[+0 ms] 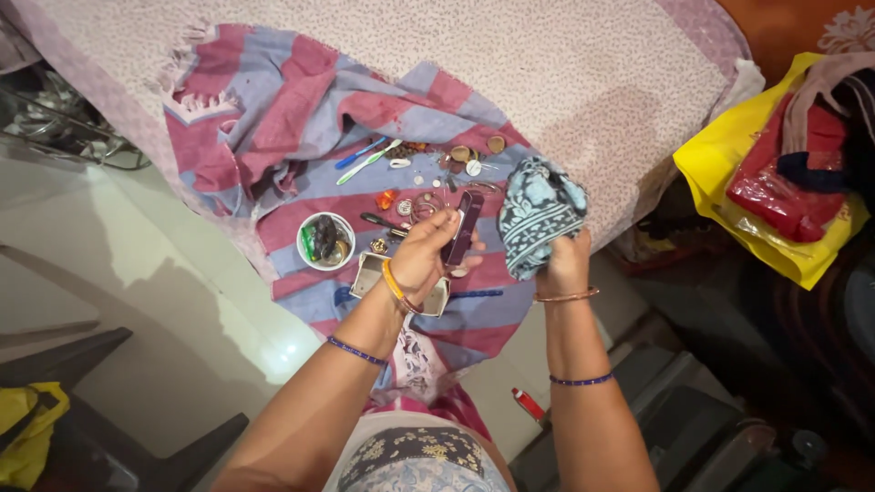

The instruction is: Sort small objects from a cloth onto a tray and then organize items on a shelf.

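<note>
Above the striped pink-and-blue woven cloth, a dark flat oblong case is pinched upright by the left hand, while a bunched blue patterned rag is gripped by the right hand. Wiping seems underway; the rag likely must be pressed against the case.

— What is lying on the striped towel?

— Small oddments are sitting in its middle, with a bowl resting left of them and an open box lying just in front of the bowl.

— And the hands?

— The left hand is hovering over the box, holding a flat case. The right hand is gripping a folded cloth just right of it.

— Beyond the bed?

— A bag is lying well to the right.
</note>
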